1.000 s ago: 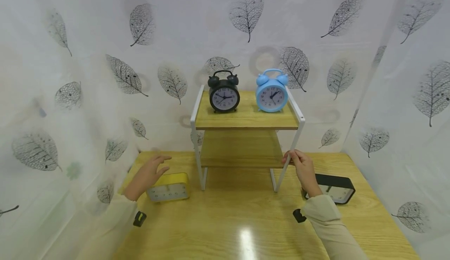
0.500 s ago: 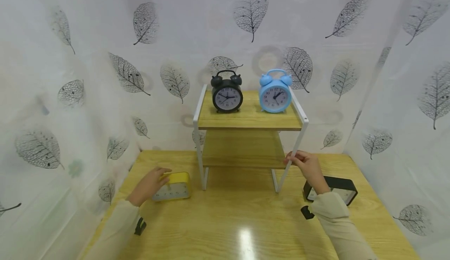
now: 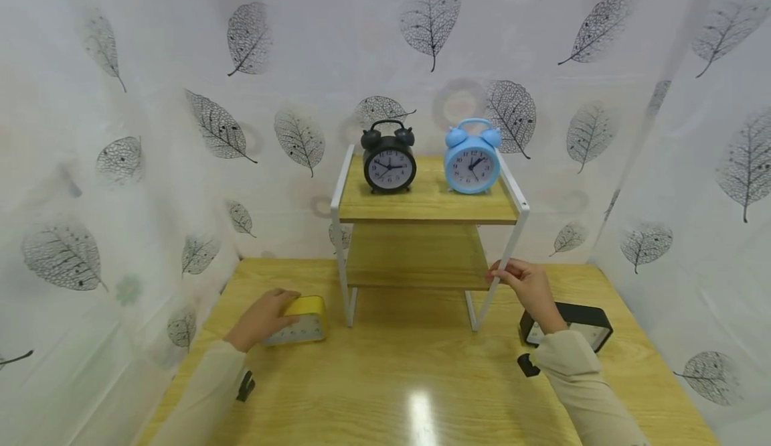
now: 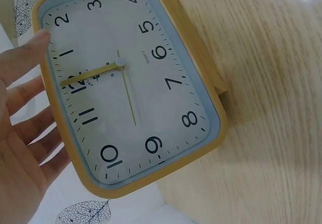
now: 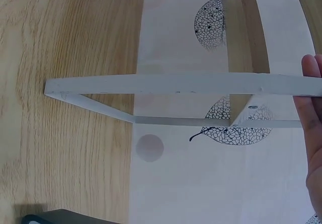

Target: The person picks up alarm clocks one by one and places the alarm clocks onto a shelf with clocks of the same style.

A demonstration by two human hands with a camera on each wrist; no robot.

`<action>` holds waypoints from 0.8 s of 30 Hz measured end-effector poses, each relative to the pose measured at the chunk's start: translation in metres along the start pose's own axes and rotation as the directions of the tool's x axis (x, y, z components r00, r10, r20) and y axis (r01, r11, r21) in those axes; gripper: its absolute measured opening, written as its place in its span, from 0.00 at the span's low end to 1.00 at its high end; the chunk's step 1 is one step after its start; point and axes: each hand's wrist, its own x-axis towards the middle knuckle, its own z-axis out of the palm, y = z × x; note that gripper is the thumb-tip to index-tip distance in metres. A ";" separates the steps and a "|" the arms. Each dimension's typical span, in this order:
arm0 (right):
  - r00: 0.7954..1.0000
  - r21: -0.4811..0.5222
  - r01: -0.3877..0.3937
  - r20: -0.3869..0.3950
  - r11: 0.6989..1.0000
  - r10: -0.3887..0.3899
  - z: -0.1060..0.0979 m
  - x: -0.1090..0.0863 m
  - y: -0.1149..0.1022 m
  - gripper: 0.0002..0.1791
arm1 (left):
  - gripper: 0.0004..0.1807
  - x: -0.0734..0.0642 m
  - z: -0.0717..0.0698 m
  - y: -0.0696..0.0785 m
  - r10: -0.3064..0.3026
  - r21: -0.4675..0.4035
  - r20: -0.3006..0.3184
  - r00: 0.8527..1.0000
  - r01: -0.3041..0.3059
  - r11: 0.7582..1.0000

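The yellow clock point(image 3: 310, 329) stands on the table point(image 3: 373, 379), to the left of the shelf point(image 3: 415, 208) and just apart from it, its face turned toward the person. The left hand point(image 3: 263, 317) has its grip on the clock's top edge, thumb at the front rim and fingers passing behind, where their tips are hidden. The right hand point(image 3: 531, 292) pinches the white leg point(image 3: 486, 302) of the shelf, beside the lower board. The clock looks like light, rigid plastic, probably a little slick on its smooth rim, and the face cover could scratch or smear. The best hold is therefore the frame, top or sides, with the thumb kept off the face. The leg seems stiff and thin, easy to pinch, but a hard tug might rock the black alarm clock point(image 3: 389, 168) and the blue alarm clock point(image 3: 472, 169) on the top board.
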 end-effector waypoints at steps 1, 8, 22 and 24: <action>1.000 0.000 0.001 -0.001 1.000 -0.001 0.000 0.000 0.000 0.11 | 0.27 0.000 0.000 0.000 -0.002 0.006 0.003 1.000 0.002 1.000; 1.000 -0.010 -0.002 -0.009 1.000 0.002 0.001 0.000 0.002 0.11 | 0.28 0.002 0.003 0.002 -0.013 0.032 0.012 1.000 0.013 0.999; 1.000 -0.032 0.011 0.026 0.999 -0.010 -0.001 -0.002 -0.001 0.12 | 0.26 0.007 0.007 -0.006 -0.006 0.071 0.021 1.000 0.004 0.997; 0.999 -0.029 0.015 0.042 0.999 -0.014 -0.003 -0.002 -0.001 0.12 | 0.26 0.007 0.006 -0.005 -0.010 0.067 0.027 1.000 0.008 0.998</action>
